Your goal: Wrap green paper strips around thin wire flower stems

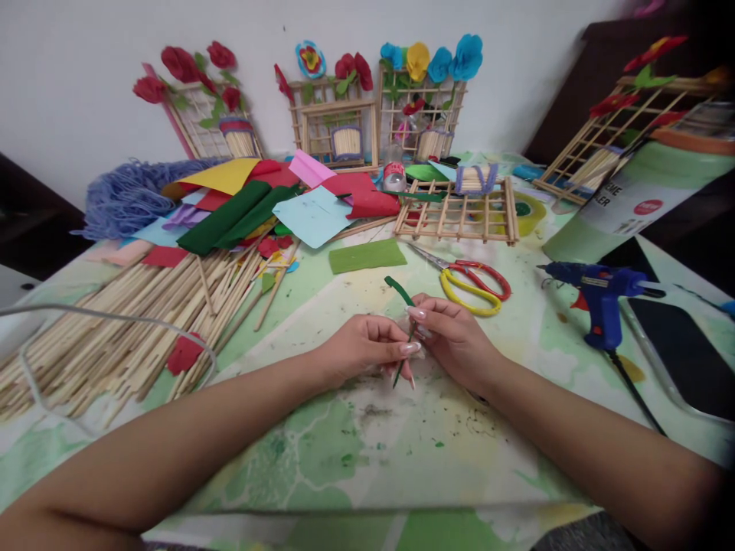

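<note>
Both my hands meet at the middle of the table. My left hand [367,348] pinches a thin stick wrapped in green paper [405,330], its fingers closed round the lower part. My right hand [451,333] pinches the same stick from the right, fingertips pressed together near its middle. A loose strip of green paper [397,289] curls up from the stick's top end. The stick's lower tip shows below my left fingers.
Red-and-yellow scissors [471,282] and a green paper rectangle [367,255] lie just beyond my hands. A blue glue gun [597,295] and a phone [683,353] are on the right. A pile of wooden sticks [132,329], coloured paper [258,207], purple yarn [129,195] and stick frames with paper flowers [456,210] fill the left and back.
</note>
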Demonstrator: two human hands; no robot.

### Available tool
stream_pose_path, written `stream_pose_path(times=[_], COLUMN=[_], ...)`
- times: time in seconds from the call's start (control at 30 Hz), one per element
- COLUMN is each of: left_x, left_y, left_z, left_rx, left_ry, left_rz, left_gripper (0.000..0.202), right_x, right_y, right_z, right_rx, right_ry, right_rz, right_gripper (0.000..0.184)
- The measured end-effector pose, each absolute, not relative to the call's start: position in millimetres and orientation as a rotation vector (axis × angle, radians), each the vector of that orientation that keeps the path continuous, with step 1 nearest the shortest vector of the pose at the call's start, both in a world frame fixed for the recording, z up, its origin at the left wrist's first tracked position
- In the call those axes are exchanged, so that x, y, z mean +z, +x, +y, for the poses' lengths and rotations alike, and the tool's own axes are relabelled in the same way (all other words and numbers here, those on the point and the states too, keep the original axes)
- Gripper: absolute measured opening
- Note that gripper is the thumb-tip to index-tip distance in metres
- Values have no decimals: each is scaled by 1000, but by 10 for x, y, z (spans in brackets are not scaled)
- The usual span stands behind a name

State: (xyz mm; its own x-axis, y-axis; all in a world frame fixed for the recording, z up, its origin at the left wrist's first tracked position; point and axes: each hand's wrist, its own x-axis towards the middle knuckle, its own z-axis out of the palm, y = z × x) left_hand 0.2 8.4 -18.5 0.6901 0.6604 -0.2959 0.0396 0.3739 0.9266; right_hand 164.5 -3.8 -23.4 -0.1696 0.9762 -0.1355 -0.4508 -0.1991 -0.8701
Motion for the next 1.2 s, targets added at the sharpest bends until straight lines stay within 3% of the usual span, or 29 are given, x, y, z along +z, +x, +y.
stream_pose_path(times=[0.37, 0.77, 1.2], left_x=[-203, -196, -187], left_y=[30, -13, 21], left_z=[62, 93, 88], left_rx=[465, 441, 485], left_ry=[1211, 1152, 1152], left_rz=[848, 681, 787], left_gripper=[45, 35, 42], right_x=[-285, -222, -265], right_y=[1640, 1665, 1638], right_z=[-47, -53, -67], right_rx=[1588, 1672, 1618], right_ry=[-928, -871, -932], right_rz=[-899, -910, -933], right_gripper=[20, 21, 19])
